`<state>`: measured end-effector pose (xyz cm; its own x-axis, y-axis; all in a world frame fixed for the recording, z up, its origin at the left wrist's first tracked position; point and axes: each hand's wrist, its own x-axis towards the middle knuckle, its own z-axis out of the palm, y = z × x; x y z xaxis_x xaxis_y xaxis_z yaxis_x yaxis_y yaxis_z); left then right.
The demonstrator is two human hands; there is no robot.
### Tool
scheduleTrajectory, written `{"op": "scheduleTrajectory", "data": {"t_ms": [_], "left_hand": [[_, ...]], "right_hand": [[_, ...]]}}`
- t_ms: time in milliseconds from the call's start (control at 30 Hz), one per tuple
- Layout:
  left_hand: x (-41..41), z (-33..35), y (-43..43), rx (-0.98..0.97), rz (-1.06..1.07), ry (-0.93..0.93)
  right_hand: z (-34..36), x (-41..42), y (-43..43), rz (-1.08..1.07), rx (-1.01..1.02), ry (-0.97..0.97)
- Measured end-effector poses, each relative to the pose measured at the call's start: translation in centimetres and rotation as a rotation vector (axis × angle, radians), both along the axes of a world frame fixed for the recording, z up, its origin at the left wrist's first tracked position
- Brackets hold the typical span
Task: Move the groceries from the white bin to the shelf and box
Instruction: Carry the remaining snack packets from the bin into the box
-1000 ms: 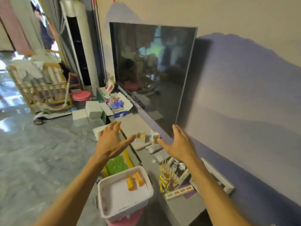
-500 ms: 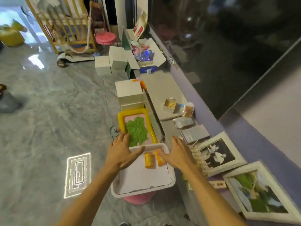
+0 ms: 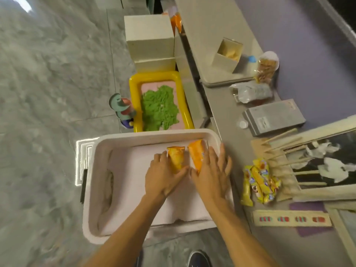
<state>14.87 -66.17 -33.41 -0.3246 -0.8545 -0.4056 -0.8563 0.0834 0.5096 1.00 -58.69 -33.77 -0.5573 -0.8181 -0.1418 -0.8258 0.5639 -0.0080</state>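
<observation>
Directions are by clock face, 12 o'clock at the top of the view.

1. Shelf (image 3: 217,105): one low grey ledge, running from 12 to 5 o'clock along the right side.
2. White bin (image 3: 92,189): one, at the centre, just beside the shelf edge. It holds a pale liner and two orange packets. Both packets lie in the bin's 1 o'clock corner.
3. Yellow tray (image 3: 134,81): one, at 12 o'clock from the bin, touching its far rim. It holds a heap of green material on a pink floor.
4. Small open box (image 3: 227,54): one, on the shelf at 1 o'clock, mouth upward, with pale contents that are blurred.
5. Yellow packets (image 3: 258,182): a cluster on the shelf at 3 o'clock from the bin. The count is not readable.
6. Left packet (image 3: 175,158) and right packet (image 3: 196,155): side by side, close together, long axes roughly parallel and running 12 to 6 o'clock.
7. Left hand (image 3: 163,178): fingers curled on one side of the left packet's near end, thumb on the other, gripping it.
8. Right hand (image 3: 212,174): fingers straight and spread, resting on the right packet's near end, with the thumb beside it.
</observation>
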Motion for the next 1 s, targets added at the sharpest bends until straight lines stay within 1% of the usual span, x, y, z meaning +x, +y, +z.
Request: {"op": "scheduleTrajectory", "data": {"t_ms": [133,300,400,500,600,700,867,1000], "left_hand": [[-0.8,-1.7,-0.1,-0.02,0.064,0.073],[-0.1,-1.4,-0.4,-0.047,0.102,0.102],[0.6,0.6,-1.0,-0.095,0.108,0.091],[0.9,4.6,-2.0,-0.161,0.095,0.098],[1.4,11.0,-3.9,-0.23,0.088,0.134],[1.9,19.2,-6.1,-0.306,0.078,0.174],[2.2,37.0,-8.4,-0.417,0.02,0.216],[2.7,51.2,-8.3,-0.466,-0.029,0.245]], "right_hand": [[-0.9,0.2,-0.4,-0.039,-0.036,0.075],[-0.8,0.1,-0.2,-0.063,-0.146,0.008],[0.7,-0.1,-0.3,-0.064,-0.196,-0.044],[4.2,-0.3,-1.2,-0.08,-0.268,-0.097],[10.9,-0.7,-2.6,-0.081,-0.4,-0.145],[20.4,-1.5,-4.0,-0.114,-0.493,-0.196],[38.0,-2.5,-4.8,-0.109,-0.616,-0.272],[52.0,-2.8,-4.2,-0.087,-0.616,-0.296]]}}
